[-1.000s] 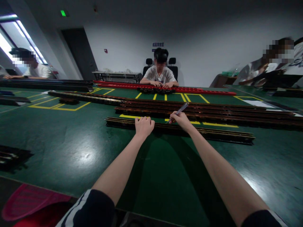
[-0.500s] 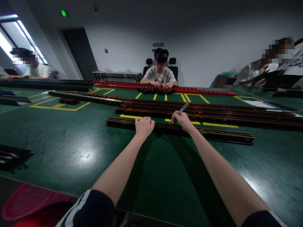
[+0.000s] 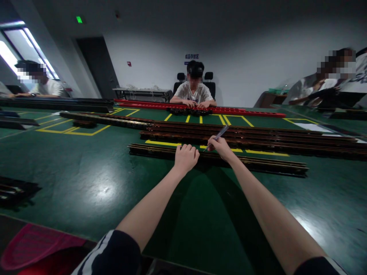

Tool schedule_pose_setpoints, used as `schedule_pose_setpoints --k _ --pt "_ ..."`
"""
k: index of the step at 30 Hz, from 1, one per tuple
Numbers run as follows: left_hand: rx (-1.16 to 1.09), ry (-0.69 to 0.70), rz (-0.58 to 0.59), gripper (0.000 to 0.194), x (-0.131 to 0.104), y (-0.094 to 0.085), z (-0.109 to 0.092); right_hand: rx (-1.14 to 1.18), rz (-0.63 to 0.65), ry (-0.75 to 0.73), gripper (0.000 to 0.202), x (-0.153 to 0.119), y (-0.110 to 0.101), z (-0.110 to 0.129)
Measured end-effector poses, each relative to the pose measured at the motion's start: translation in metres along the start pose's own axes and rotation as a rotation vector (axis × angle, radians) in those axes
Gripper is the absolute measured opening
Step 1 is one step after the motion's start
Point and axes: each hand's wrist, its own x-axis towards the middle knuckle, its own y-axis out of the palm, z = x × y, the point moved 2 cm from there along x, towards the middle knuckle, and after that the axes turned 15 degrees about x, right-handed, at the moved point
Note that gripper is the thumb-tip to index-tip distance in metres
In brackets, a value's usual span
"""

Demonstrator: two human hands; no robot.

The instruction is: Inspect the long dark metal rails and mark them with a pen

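Note:
A long dark strip bundle (image 3: 275, 165) with thin brassy edges lies crosswise on the green table (image 3: 86, 168). My left hand (image 3: 186, 156) rests over its middle, fingers curled across the far edge and wrapped on it. Just to the right, my right hand (image 3: 219, 147) grips a slim translucent pen-like tool (image 3: 222, 131), whose tip points down-left at the strip bundle between my hands. Whether the tip touches cannot be made out. Beyond both hands lies a wider stack of reddish-brown strips (image 3: 258, 135).
Yellow tape marks (image 3: 266, 153) run between strips and stack. Another dark bundle (image 3: 17, 189) lies at the left. Red strips (image 3: 252, 111) lie before a person (image 3: 195, 91) seated opposite. Other people sit at far left and right. A pink chair or basket (image 3: 37, 248) stands at lower left.
My left hand has slid right along the strip bundle, closer to my right hand. My right hand, still holding the pen-like tool, has barely moved.

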Motion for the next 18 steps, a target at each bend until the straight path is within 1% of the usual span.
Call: schedule_pose_setpoints --k 5,11,18 --pt "0.014 -0.012 0.053 0.039 0.0024 0.0019 -0.0047 -0.005 0.001 -0.003 0.016 -0.0003 0.0003 0.0006" --pt "0.015 -0.025 0.066 0.041 0.0044 0.0030 -0.0047 -0.013 0.003 -0.008 0.015 -0.0009 0.0012 0.0014" --pt "0.013 -0.054 0.087 0.045 0.0051 0.0003 -0.0036 -0.057 0.013 -0.009 0.018 -0.0028 0.0024 0.0031"
